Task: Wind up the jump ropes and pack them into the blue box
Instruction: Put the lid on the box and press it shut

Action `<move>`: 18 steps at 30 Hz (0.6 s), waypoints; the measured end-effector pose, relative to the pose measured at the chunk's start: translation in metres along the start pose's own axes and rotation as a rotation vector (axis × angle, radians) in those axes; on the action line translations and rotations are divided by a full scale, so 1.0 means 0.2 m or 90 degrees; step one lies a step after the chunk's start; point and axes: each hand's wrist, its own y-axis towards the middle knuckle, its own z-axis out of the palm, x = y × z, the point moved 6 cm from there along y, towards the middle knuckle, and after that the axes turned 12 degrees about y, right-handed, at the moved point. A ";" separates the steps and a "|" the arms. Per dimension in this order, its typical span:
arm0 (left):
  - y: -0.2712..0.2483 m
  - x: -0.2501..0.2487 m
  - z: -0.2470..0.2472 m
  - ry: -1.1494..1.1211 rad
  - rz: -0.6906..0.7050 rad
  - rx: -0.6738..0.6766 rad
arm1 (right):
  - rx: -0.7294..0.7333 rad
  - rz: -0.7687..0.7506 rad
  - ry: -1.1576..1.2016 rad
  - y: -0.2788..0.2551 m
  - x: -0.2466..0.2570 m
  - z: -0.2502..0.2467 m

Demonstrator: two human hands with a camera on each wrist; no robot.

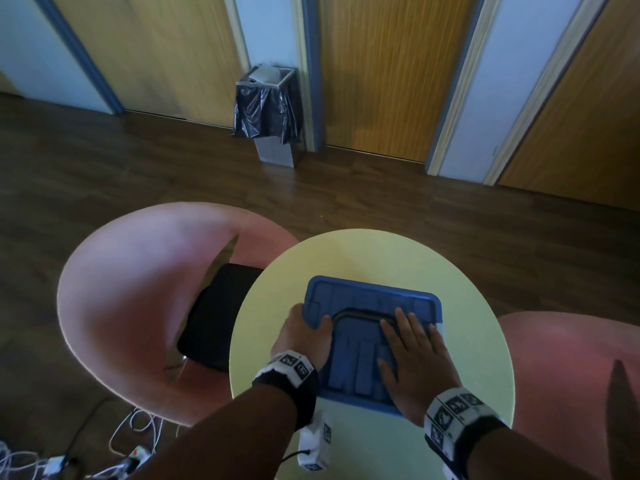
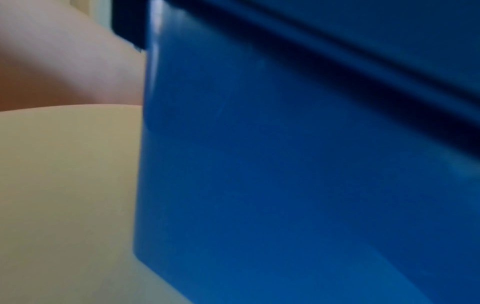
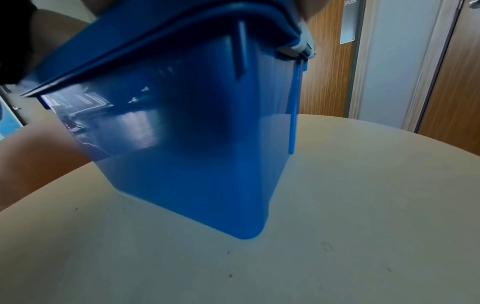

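The blue box (image 1: 367,299) stands on a round pale-yellow table (image 1: 381,254) with its lid on. My left hand (image 1: 304,329) grips the lid's left edge, thumb on top and fingers down the side. My right hand (image 1: 412,351) lies flat on the right of the lid, fingers straight. In the right wrist view the translucent blue box (image 3: 194,181) shows a dark round shape inside; I cannot tell what it is. The left wrist view is filled by the blue box wall (image 2: 285,164). No jump rope shows outside the box.
A pink tub chair (image 1: 131,299) with a black cushion (image 1: 214,320) stands left of the table, another pink chair (image 1: 561,355) right. White cables and a power strip (image 1: 135,455) lie on the dark wooden floor. A bin with a black liner (image 1: 266,112) stands by the wooden doors.
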 end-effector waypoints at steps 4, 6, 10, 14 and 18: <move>0.03 0.02 -0.04 -0.108 0.002 -0.059 | 0.019 0.004 0.012 0.00 0.00 0.00; 0.04 0.07 -0.06 -0.159 -0.027 -0.076 | 0.016 0.003 0.030 0.00 0.00 -0.02; 0.08 0.15 -0.09 -0.186 -0.047 -0.060 | 0.055 -0.013 0.042 -0.01 0.01 -0.03; 0.14 0.24 0.01 -0.308 -0.081 0.155 | 0.084 -0.001 0.027 -0.02 0.02 -0.05; 0.12 0.23 -0.01 -0.437 -0.078 0.213 | 0.084 0.003 0.024 -0.02 0.03 -0.05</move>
